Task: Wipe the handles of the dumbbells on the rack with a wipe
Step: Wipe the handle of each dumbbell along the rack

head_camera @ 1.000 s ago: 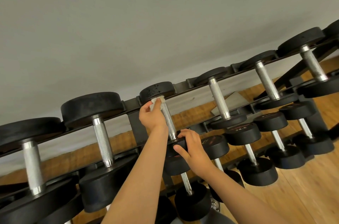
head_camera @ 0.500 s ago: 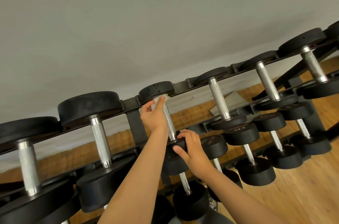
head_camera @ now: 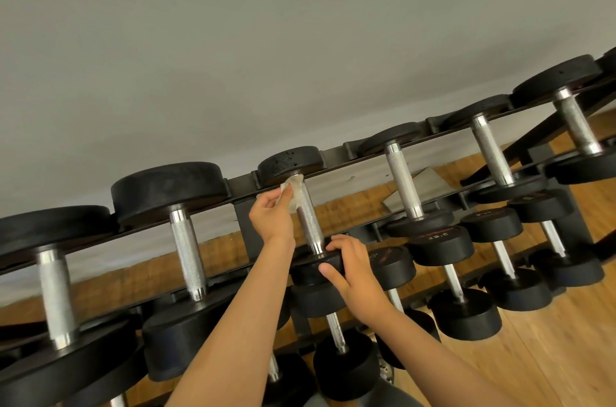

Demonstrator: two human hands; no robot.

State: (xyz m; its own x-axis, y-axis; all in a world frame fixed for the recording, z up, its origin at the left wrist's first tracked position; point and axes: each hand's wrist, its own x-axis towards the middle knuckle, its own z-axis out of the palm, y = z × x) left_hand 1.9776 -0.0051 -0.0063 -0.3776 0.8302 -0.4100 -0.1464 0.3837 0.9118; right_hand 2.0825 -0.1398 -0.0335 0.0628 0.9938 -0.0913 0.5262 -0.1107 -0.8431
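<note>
A black rack [head_camera: 336, 153] carries rows of black dumbbells with knurled steel handles. My left hand [head_camera: 270, 217] pinches a white wipe [head_camera: 294, 190] against the far end of the middle top-row dumbbell's handle [head_camera: 310, 226], just under its far head [head_camera: 290, 164]. My right hand [head_camera: 350, 268] grips the near head [head_camera: 320, 265] of the same dumbbell, fingers curled over its rim and thumb on its face.
More top-row dumbbells flank it: handles to the left [head_camera: 187, 248] and far left [head_camera: 56, 293], and to the right [head_camera: 404, 185], [head_camera: 492, 151]. Lower tiers hold smaller dumbbells [head_camera: 440, 245]. A grey wall [head_camera: 266, 40] stands behind, wooden floor [head_camera: 550, 356] at right.
My left hand has slid the wipe slightly up the handle toward the far head. My right hand has stayed on the near head.
</note>
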